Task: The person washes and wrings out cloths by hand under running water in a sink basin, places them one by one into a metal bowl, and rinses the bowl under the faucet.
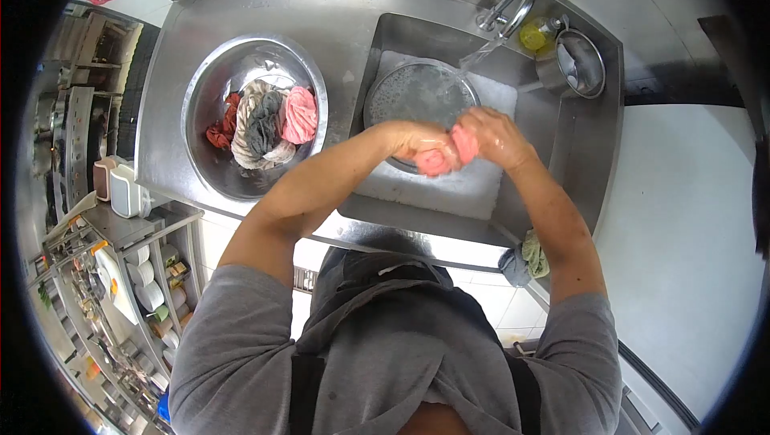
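Both my hands grip a wet pink cloth (435, 162), bunched and twisted between them above the sink (401, 210). My left hand (425, 142) is closed round its left end, and my right hand (491, 132) is closed round the other end. Below them a round basin (417, 86) of water sits in the sink, partly hidden by my hands and left forearm. Water runs from the curved faucet (521, 6) toward the basin. On the counter to the left, a large steel bowl (200, 106) contains a pink cloth (300, 114), a dark grey cloth (263, 126), a striped beige cloth (245, 134) and a dark red cloth (220, 130).
Behind the sink's right corner stand a bottle of yellow liquid (536, 36) and a steel pot (589, 66). Two cloths (525, 261) hang at the front right edge. A white surface (682, 210) lies to the right. Shelves with dishes (144, 283) stand at lower left.
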Demonstrator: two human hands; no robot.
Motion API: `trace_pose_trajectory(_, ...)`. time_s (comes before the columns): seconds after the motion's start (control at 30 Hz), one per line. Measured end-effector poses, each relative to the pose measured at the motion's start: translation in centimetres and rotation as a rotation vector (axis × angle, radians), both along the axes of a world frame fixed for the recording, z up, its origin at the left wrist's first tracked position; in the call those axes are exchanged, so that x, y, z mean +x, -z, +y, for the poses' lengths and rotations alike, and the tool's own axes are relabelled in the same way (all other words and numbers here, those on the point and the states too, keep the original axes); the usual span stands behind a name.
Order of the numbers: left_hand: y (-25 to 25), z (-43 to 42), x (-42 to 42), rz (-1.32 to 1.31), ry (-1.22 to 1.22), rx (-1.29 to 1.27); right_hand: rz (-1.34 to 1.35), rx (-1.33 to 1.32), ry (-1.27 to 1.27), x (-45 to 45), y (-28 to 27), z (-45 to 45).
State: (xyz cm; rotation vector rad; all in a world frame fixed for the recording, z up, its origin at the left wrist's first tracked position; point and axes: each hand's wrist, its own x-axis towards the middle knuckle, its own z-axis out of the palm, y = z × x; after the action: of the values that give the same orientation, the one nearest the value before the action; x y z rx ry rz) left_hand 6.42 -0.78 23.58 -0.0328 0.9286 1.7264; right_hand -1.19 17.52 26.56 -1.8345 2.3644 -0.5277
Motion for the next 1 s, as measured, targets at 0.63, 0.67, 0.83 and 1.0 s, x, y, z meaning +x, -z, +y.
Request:
trace_pose_trajectory(0.63, 3.1, -0.1, -2.2, 1.768, -0.256, -1.266, -1.273, -0.416, 1.079, 4.0, 7.1, -2.5)
trace_pose_trajectory(0.67, 2.7, -0.7, -2.3, 1.838, -0.348, -1.272, -1.278, -0.418, 1.067, 3.8, 6.4, -3.0)
trace_pose_trajectory(0.83, -3.4, -3.7, 1.6, 1.599, -0.665, -1.418, -1.048, -0.69, 0.671, 0.6, 4.7, -5.6)
trace_pose_trajectory(1.0, -11.4, -11.5, 9.2, 1.169, -0.898, -1.705, -1.205, -0.666, 0.903, -9.6, 6.7, -6.9)
